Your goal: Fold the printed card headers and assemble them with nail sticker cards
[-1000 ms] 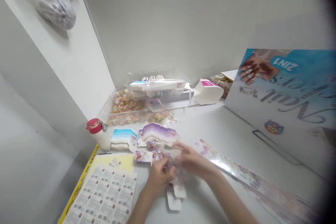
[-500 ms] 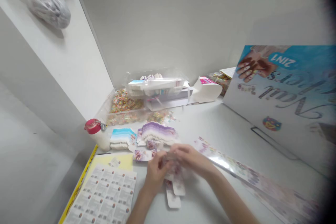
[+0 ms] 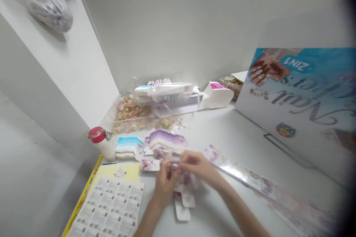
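My left hand (image 3: 164,180) and my right hand (image 3: 198,166) meet over the white table, fingers pinched on a small purple-and-white carton (image 3: 174,162). My fingers cover most of it. Beneath my hands lie a few more small printed cartons (image 3: 182,213), their white end flaps toward me. Left of my left hand lies another purple-and-white carton (image 3: 149,165). Just behind are a fanned stack of flat purple cartons (image 3: 168,140) and a stack of flat blue cartons (image 3: 129,147).
A sheet of printed labels (image 3: 111,207) lies on a yellow sheet at the left, beside a red-capped bottle (image 3: 101,142). Behind are a bin of colourful bits (image 3: 130,107) and a plastic bag (image 3: 167,90). Shiny sticker strips (image 3: 250,179) and a large printed box (image 3: 300,111) occupy the right.
My right fingers have shifted slightly on the small carton, and its purple edge now shows between my hands. The view has moved a little; the surrounding things stay put.
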Motion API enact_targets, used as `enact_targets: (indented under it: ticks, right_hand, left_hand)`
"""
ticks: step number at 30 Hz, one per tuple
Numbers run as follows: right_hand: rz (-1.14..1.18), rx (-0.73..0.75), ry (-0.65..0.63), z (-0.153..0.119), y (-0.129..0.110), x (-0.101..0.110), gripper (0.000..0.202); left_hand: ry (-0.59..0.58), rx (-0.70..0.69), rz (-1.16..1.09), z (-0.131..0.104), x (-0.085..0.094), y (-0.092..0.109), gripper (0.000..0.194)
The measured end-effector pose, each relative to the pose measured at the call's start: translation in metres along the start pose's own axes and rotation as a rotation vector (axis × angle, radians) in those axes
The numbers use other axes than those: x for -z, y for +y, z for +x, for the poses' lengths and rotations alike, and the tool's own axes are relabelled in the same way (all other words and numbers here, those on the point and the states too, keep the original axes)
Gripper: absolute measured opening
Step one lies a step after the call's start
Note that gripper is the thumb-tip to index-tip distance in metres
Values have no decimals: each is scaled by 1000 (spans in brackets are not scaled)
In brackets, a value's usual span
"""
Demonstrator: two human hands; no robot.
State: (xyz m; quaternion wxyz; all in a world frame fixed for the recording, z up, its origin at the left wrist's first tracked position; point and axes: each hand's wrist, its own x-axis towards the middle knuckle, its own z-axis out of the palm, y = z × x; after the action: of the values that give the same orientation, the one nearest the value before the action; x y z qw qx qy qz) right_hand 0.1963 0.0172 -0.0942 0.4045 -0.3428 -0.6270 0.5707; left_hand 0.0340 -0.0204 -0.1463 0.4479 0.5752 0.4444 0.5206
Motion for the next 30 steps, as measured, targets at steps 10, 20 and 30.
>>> enact_targets:
  ticks: [10, 20, 30]
  right_hand:
    - [-466, 115, 78, 12, 30, 15, 41]
    - [-809, 121, 206, 15, 74, 20, 38]
    - [-646, 228, 474, 16, 49, 21, 36]
  left_hand:
    - [-10, -51, 101, 5, 13, 12, 16]
    - [-236, -230, 381, 9, 16, 29, 7]
    - [35, -67, 302, 13, 15, 14, 29]
